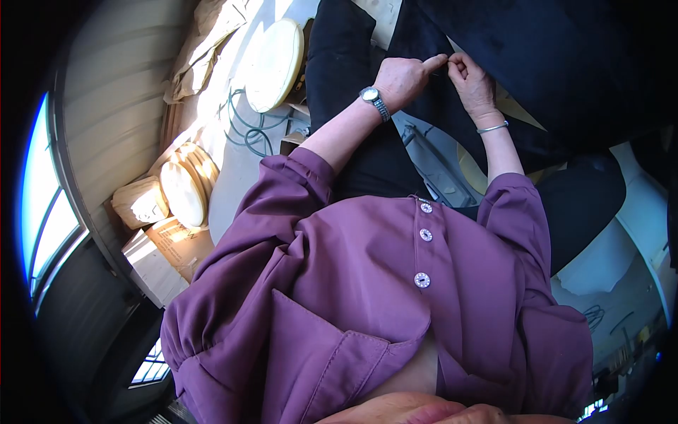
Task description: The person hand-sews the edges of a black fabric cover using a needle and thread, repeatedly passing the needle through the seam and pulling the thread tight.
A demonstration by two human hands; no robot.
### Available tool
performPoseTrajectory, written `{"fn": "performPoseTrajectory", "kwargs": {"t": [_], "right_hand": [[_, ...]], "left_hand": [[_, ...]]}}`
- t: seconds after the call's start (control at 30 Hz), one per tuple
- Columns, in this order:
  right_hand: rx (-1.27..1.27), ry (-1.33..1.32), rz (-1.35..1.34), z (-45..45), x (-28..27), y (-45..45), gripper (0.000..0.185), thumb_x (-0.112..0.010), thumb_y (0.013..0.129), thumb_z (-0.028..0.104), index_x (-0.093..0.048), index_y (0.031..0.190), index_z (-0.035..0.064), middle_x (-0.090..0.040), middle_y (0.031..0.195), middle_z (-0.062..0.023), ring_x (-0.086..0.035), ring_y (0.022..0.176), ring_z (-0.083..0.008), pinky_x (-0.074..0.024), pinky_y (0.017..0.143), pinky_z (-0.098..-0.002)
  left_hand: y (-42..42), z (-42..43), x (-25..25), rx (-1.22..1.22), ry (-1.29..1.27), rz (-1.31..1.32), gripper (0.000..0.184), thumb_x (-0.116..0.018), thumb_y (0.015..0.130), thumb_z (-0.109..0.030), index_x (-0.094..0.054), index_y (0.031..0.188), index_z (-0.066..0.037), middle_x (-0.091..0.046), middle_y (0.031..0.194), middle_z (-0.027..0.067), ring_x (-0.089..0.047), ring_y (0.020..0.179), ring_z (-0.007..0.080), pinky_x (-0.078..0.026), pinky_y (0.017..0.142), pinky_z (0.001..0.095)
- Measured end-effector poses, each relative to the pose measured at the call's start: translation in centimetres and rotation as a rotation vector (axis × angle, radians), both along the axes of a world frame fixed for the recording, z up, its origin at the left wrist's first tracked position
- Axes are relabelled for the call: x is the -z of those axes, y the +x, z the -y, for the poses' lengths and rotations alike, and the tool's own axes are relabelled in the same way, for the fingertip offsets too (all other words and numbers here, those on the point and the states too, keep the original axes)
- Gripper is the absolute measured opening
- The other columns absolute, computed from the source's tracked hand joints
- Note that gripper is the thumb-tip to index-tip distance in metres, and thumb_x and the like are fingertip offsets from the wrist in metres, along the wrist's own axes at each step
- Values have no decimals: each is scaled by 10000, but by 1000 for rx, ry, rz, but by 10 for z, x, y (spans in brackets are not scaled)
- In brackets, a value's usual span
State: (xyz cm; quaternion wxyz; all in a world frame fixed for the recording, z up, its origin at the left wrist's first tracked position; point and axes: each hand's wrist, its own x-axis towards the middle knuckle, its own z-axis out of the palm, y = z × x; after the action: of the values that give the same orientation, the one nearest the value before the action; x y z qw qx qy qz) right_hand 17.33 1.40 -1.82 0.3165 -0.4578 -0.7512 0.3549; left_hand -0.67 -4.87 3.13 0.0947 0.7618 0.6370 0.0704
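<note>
My left hand [404, 79], with a wristwatch [370, 94] on its wrist, is mostly closed, its index finger stretched toward the other hand. Opposite it, my right hand [473, 86], wearing a bangle [492, 128], has its thumb and fingers pinched together. Their fingertips meet at the edge of a large dark cloth [558, 63]; whatever lies between them is too small to make out. The cloth spreads up and right from the hands. Dark trousers [353, 152] cover my legs below.
A round pale-topped stool [275, 65] stands left of my legs, with a green cable [247, 131] beside it. Further left are stacked round pieces [185, 192] and a cardboard box [180, 244]. A metal frame [438, 166] shows between my legs. Crumpled brown paper [205, 53] lies upper left.
</note>
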Motion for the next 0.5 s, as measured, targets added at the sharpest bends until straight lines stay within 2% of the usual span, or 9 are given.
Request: {"fn": "performPoseTrajectory", "kwargs": {"t": [0.13,0.23,0.33,0.43,0.47,0.5], "right_hand": [[-2,67,57,-1,-5,-1,90,-731,879,123,-669,897,60,-621,694,-37,-616,605,-202,-520,615,-364],[-21,93,34,-4,-1,-1,88,-727,877,124,-674,903,59,-636,702,-59,-634,625,-231,-534,632,-376],[-59,157,73,-3,-5,1,98,-728,911,101,-676,959,32,-629,693,-52,-614,596,-164,-535,610,-324],[-55,220,132,-3,-3,0,106,-732,902,98,-675,957,27,-640,708,-72,-629,608,-191,-541,616,-333],[-43,214,123,-3,-3,0,108,-731,888,108,-672,937,31,-645,710,-82,-640,629,-228,-543,632,-358],[-32,208,115,-2,-3,-1,111,-730,874,118,-669,917,35,-650,712,-92,-650,649,-264,-545,648,-383]], "left_hand": [[-2,3,1,25,28,44,464,-568,948,-143,-597,1394,-268,-657,669,70,-667,594,278,-505,507,414],[-1,5,5,-6,41,97,439,-578,953,-162,-611,1374,-280,-681,697,91,-687,629,281,-521,524,412],[1,5,-2,-74,-23,149,365,-604,955,-202,-663,1305,-288,-712,750,98,-709,679,273,-541,552,401],[-5,2,4,-121,89,397,290,-629,951,-236,-708,1225,-286,-730,788,92,-721,720,270,-558,589,402],[-6,-3,0,-129,124,381,259,-672,939,-201,-742,1177,-274,-744,809,72,-726,696,250,-570,602,352],[-7,-11,1,-67,168,318,255,-672,937,-212,-738,1177,-269,-743,812,62,-725,692,248,-565,589,353]]}}
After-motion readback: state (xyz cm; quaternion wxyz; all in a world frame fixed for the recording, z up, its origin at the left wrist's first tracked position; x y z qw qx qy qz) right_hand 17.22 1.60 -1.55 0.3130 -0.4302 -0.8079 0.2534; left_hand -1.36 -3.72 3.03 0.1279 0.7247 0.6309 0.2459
